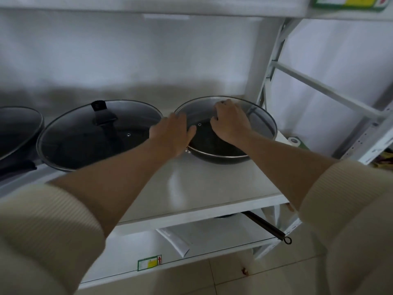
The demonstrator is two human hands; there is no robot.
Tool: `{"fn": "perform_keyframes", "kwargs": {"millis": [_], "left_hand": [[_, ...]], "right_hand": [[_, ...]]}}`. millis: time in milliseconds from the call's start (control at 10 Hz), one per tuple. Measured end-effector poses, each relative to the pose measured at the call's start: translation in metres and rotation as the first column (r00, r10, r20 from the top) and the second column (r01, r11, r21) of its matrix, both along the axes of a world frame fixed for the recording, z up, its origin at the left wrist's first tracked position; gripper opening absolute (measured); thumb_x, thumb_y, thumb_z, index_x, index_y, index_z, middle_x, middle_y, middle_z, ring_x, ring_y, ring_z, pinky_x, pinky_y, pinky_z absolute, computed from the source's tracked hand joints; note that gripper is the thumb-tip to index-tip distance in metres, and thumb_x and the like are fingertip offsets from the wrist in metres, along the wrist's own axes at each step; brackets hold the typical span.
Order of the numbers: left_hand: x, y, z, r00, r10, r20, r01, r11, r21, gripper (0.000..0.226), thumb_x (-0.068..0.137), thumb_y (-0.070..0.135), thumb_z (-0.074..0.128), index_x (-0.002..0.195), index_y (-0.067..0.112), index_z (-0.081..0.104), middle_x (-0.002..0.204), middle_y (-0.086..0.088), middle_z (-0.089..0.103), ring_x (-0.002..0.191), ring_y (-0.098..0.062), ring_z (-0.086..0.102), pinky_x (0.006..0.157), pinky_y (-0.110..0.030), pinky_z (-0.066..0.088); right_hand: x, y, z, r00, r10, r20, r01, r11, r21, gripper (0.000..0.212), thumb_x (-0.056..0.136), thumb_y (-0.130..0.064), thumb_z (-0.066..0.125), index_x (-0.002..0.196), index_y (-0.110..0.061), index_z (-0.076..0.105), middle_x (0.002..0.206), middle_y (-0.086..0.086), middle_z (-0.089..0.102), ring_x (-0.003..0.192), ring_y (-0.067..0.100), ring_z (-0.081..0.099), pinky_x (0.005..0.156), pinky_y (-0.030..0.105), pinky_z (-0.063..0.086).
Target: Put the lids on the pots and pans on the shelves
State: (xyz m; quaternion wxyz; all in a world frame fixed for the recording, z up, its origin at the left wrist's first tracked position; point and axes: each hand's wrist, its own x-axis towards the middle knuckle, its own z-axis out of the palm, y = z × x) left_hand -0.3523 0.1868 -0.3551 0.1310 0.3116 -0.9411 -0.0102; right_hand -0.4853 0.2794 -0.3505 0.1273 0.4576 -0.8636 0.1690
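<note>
A black pan [219, 151] sits on the white shelf [202, 188] at the right. A glass lid [261, 122] with a metal rim lies tilted over it, its front edge raised above the pan's rim. My right hand [230, 120] is closed over the lid's centre, hiding its knob. My left hand [172, 135] rests flat against the lid's left edge, fingers spread. To the left stands another pan covered by a glass lid [85, 135] with a black handle [103, 112]. A third lidded pan [17, 128] shows at the far left edge.
A shelf upright [254, 60] and diagonal braces [319, 86] stand right behind the pan. A paper roll [294, 141] lies at the right. On the shelf below, a long black handle [265, 225] sticks out and a white packet [174, 241] lies.
</note>
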Motion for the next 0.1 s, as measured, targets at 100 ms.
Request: {"fn": "perform_keyframes", "kwargs": {"millis": [100], "left_hand": [[0.0013,0.0043,0.0175,0.998,-0.013,0.06,0.019,0.995,-0.101,0.052,0.097,0.05,0.028,0.13,0.012,0.043,0.121,-0.014,0.054,0.11,-0.033,0.055,0.073,-0.04,0.039]], "right_hand": [[0.0177,0.0159,0.0021,1.0,-0.009,0.011,0.009,1.0,-0.008,0.036,0.093,-0.024,0.05,0.125,-0.007,0.051,0.123,0.016,0.055,0.113,0.031,0.052,0.093,0.045,0.05]]}}
